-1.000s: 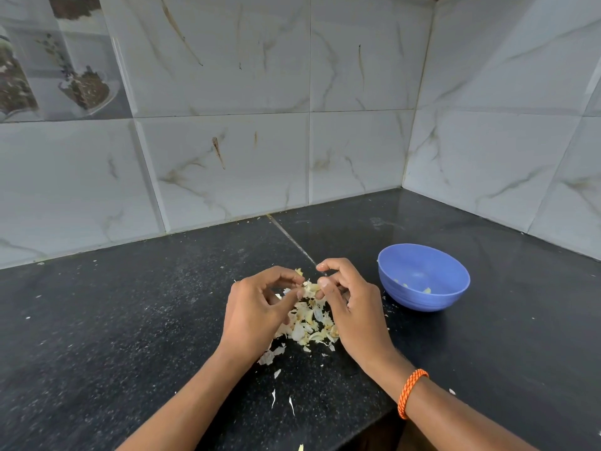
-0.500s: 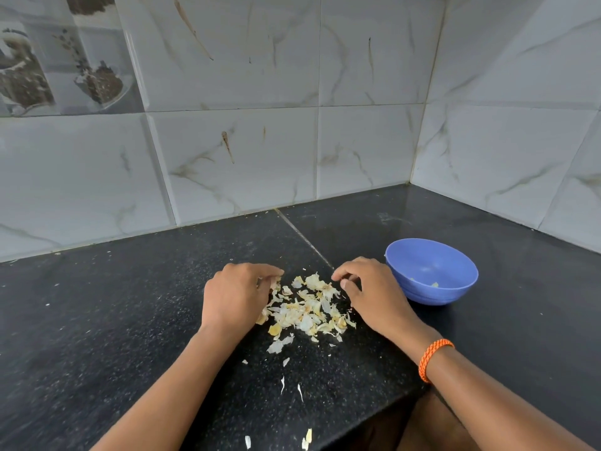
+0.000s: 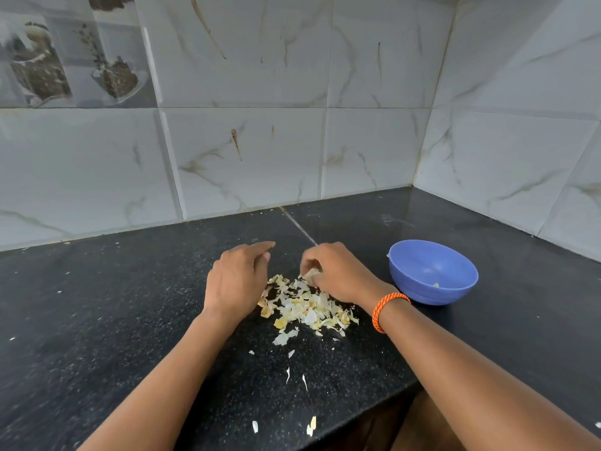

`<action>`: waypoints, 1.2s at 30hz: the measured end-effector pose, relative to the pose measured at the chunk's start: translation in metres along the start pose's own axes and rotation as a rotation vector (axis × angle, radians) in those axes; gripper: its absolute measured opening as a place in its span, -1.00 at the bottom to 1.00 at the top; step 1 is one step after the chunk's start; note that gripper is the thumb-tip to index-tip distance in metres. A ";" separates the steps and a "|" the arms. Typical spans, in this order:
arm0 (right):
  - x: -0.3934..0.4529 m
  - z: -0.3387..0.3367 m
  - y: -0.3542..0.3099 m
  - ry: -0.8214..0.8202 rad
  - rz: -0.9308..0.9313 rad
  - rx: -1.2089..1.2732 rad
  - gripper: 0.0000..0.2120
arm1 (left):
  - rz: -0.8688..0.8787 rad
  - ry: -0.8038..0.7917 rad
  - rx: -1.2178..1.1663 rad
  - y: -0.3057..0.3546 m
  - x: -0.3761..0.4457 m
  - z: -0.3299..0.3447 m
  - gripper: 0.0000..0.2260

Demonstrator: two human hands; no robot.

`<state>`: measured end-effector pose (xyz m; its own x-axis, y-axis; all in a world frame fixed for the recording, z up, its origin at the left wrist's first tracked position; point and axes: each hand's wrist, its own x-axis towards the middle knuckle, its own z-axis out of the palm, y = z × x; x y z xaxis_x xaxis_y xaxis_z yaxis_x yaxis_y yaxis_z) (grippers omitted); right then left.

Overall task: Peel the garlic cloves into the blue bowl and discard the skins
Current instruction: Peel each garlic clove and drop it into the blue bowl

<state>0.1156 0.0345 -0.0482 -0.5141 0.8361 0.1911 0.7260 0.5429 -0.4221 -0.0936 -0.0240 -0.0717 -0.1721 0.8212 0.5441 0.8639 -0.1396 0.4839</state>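
Note:
A pile of pale garlic skins point(image 3: 305, 309) lies on the black counter point(image 3: 130, 320) between my two hands. My left hand point(image 3: 235, 283) rests at the pile's left edge, its index finger stretched toward the far side and its other fingers loosely bent. My right hand point(image 3: 340, 275), with an orange band at the wrist, curls its fingers over skins at the pile's far right corner. The blue bowl point(image 3: 432, 296) stands just right of that hand, with a small pale piece of garlic point(image 3: 435, 284) on its bottom. No whole clove is visible.
Loose skin scraps point(image 3: 287, 374) lie nearer me, and more scraps point(image 3: 310, 429) sit by the counter's front edge point(image 3: 374, 405). Marble-look tiled walls point(image 3: 504, 141) meet in a corner behind and to the right of the bowl.
Both hands dropped from working together above the pile to the counter at its sides. They then slid to its far side, and my right fingers closed over some skins.

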 end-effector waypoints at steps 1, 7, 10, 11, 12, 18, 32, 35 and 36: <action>0.002 -0.004 -0.002 0.045 -0.011 0.045 -0.84 | 0.017 -0.010 -0.034 0.001 0.001 -0.001 -0.74; 0.003 -0.016 -0.002 0.202 0.039 0.256 -0.92 | 0.097 -0.357 -0.231 -0.004 0.004 -0.004 -0.79; -0.002 -0.010 0.004 0.195 0.066 0.219 -0.87 | 0.109 -0.459 -0.234 -0.004 0.002 -0.003 -0.88; -0.004 -0.009 0.006 0.187 0.077 0.221 -0.86 | 0.120 -0.463 -0.230 -0.003 0.001 -0.002 -0.90; -0.006 -0.007 0.007 0.180 0.083 0.209 -0.84 | 0.139 -0.466 -0.220 -0.002 0.001 -0.001 -0.93; -0.018 -0.007 0.008 0.148 0.078 0.077 -0.69 | 0.155 -0.572 -0.220 0.002 -0.003 0.005 -0.86; -0.031 -0.013 0.022 0.134 0.022 0.030 -0.70 | 0.103 -0.321 -0.108 -0.005 0.002 0.003 -0.87; -0.033 -0.015 0.020 0.103 0.002 0.055 -0.78 | 0.091 -0.339 -0.058 -0.009 0.001 0.003 -0.89; -0.035 -0.018 0.018 0.094 -0.009 0.060 -0.80 | 0.098 -0.340 -0.055 -0.009 0.000 0.003 -0.88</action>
<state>0.1552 0.0164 -0.0470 -0.4734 0.8363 0.2765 0.6911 0.5473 -0.4720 -0.1002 -0.0206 -0.0781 0.0859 0.9382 0.3354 0.8399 -0.2492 0.4821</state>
